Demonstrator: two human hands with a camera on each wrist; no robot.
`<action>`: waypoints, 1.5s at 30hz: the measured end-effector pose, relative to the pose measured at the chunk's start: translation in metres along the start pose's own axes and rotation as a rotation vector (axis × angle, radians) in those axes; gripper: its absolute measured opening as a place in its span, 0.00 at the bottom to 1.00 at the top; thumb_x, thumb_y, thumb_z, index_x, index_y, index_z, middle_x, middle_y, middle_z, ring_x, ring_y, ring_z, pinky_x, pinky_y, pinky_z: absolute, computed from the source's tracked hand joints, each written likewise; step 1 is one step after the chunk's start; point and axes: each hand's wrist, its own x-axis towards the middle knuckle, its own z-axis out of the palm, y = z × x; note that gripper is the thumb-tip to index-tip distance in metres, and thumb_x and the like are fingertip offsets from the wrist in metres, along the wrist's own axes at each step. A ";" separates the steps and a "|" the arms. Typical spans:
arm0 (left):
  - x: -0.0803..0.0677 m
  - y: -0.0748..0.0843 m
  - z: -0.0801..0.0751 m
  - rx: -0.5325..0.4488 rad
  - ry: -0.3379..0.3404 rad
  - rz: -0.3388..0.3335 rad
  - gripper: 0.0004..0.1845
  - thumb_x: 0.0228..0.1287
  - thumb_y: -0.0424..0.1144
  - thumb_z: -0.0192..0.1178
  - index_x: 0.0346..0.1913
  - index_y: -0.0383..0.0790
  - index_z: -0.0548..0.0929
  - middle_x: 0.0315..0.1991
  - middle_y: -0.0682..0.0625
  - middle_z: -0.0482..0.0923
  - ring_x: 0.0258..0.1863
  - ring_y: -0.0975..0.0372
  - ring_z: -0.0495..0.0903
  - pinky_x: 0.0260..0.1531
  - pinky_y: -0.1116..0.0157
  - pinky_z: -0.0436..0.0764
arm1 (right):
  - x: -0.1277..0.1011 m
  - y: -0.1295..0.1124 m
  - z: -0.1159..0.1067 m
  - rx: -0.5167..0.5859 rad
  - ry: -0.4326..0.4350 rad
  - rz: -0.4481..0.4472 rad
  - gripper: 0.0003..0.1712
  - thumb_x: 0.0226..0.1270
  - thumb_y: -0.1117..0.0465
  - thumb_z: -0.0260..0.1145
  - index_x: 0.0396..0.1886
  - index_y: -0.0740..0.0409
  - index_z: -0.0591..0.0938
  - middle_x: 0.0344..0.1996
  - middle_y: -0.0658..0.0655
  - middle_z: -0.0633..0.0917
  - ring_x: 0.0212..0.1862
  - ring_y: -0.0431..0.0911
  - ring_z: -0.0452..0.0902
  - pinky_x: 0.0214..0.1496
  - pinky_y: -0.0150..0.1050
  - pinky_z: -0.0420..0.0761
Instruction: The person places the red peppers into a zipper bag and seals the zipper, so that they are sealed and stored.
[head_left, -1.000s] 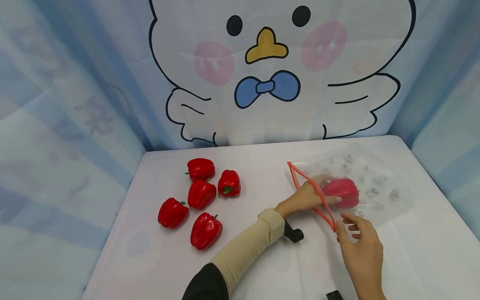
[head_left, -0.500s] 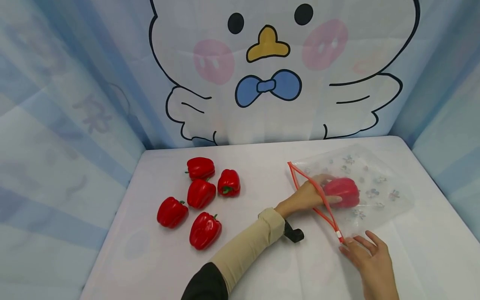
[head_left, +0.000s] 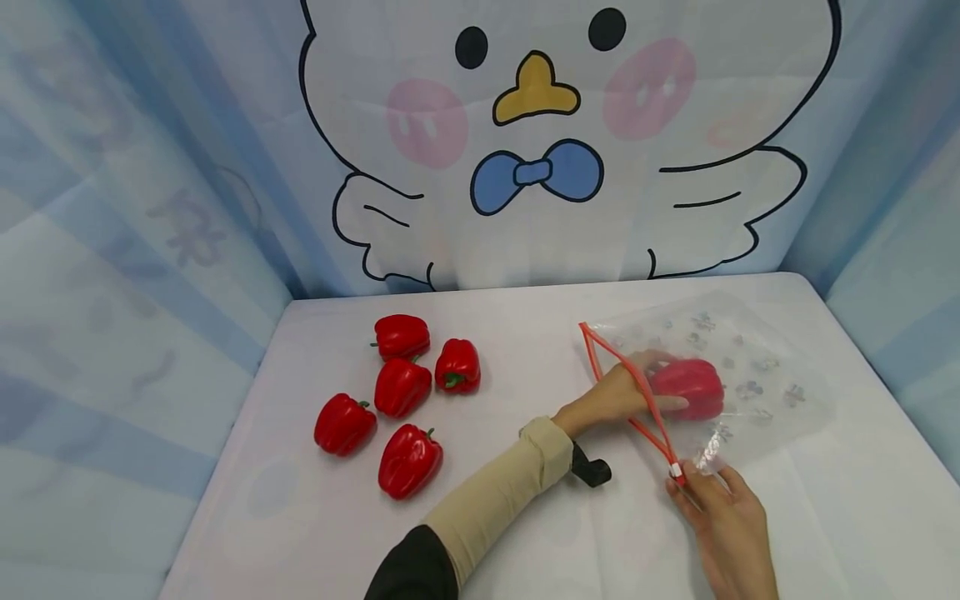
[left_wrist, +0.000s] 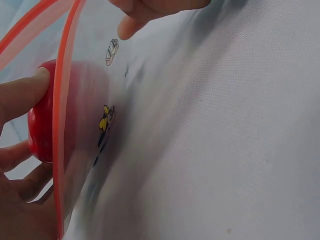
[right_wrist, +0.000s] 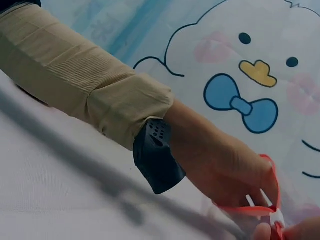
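Observation:
A red bell pepper (head_left: 693, 390) lies inside a clear printed zip bag (head_left: 783, 379) with an orange-red zip edge. My left hand (head_left: 618, 392) reaches through the bag's gaping mouth and grips this pepper. In the left wrist view, thumb and fingers curl round the pepper (left_wrist: 42, 122) behind the zip strip (left_wrist: 61, 115). At the near corner of the mouth, my right hand (head_left: 727, 521) pinches the zip's end beside a white slider (head_left: 676, 471). The slider (right_wrist: 276, 218) also shows at the right wrist view's bottom edge.
Several red bell peppers lie on the left of the white table (head_left: 525, 333): one pepper (head_left: 411, 461) nearest, another pepper (head_left: 458, 367) closest to the bag. A black wrist mount (head_left: 590, 468) hangs below the left sleeve (head_left: 510, 483). A printed curtain (head_left: 525, 242) stands behind.
My right hand first moved right and nearer along the zip's near end, then back slightly left, and now pinches it. The bag and its pepper have shifted slightly right with my left hand.

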 end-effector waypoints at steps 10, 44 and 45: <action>0.009 0.004 0.017 0.012 -0.043 0.033 0.37 0.65 0.47 0.72 0.75 0.49 0.71 0.66 0.55 0.77 0.56 0.75 0.73 0.48 0.80 0.78 | 0.008 0.004 -0.001 -0.150 -0.038 0.017 0.16 0.78 0.62 0.64 0.57 0.56 0.68 0.37 0.41 0.86 0.39 0.35 0.85 0.47 0.27 0.86; 0.035 0.031 0.046 0.071 -0.238 -0.018 0.35 0.65 0.44 0.71 0.74 0.53 0.72 0.63 0.59 0.81 0.52 0.78 0.77 0.50 0.84 0.73 | 0.008 0.014 -0.012 -0.140 -0.296 -0.105 0.17 0.80 0.73 0.55 0.61 0.55 0.67 0.42 0.44 0.86 0.40 0.37 0.83 0.44 0.29 0.86; 0.035 0.031 0.046 0.069 -0.240 -0.015 0.35 0.65 0.43 0.71 0.74 0.52 0.72 0.63 0.59 0.81 0.53 0.78 0.77 0.50 0.84 0.73 | 0.008 0.014 -0.012 -0.141 -0.299 -0.105 0.17 0.80 0.73 0.54 0.61 0.56 0.66 0.42 0.44 0.86 0.40 0.37 0.83 0.44 0.29 0.86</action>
